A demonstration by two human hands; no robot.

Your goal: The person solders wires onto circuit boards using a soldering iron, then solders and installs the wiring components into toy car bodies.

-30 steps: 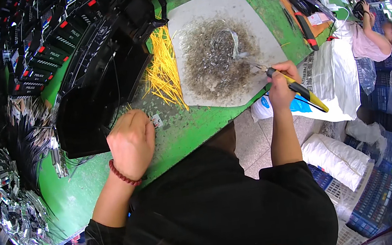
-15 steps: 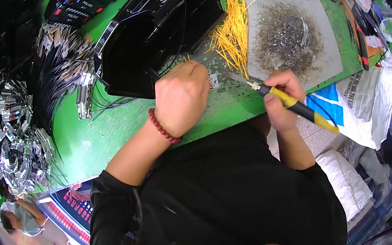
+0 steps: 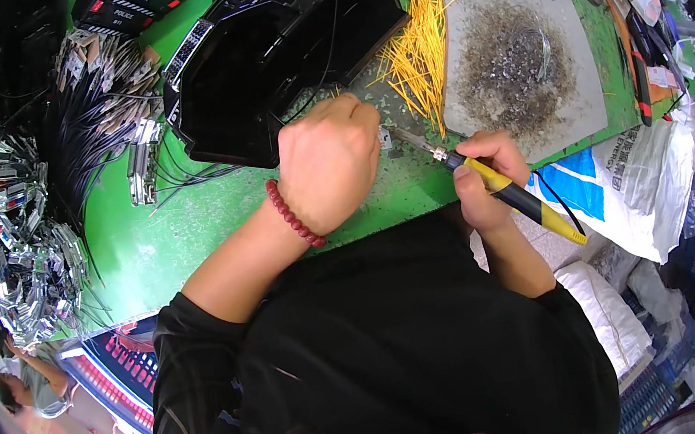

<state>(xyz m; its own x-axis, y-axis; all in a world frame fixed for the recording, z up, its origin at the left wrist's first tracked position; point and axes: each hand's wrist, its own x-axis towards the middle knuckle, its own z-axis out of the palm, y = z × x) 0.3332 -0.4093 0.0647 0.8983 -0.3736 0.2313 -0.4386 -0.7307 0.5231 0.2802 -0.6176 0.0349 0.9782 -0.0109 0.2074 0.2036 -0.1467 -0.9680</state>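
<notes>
My right hand (image 3: 488,178) grips a yellow and black soldering iron (image 3: 511,190). Its metal tip points up and left, close to a small pale piece (image 3: 386,137) beside my left fingers. My left hand (image 3: 332,162), with a red bead bracelet (image 3: 290,216) at the wrist, is closed above the green table. Its fingertips are turned away, so what it pinches is hidden. Just beyond it lies a large black plastic shell (image 3: 233,101), open side up, with a thin dark wire across it.
Thin yellow strands (image 3: 419,56) lie piled beside a grey board (image 3: 561,9) covered in dark residue and a wire coil. Black wires (image 3: 90,131) with small boards and shiny silver parts (image 3: 11,232) crowd the left. Red-handled pliers (image 3: 642,85) rest at the right edge of the green table (image 3: 133,269).
The soldering iron has moved slightly left and up, bringing its tip closer to my left hand. My left hand has shifted a little and stays closed.
</notes>
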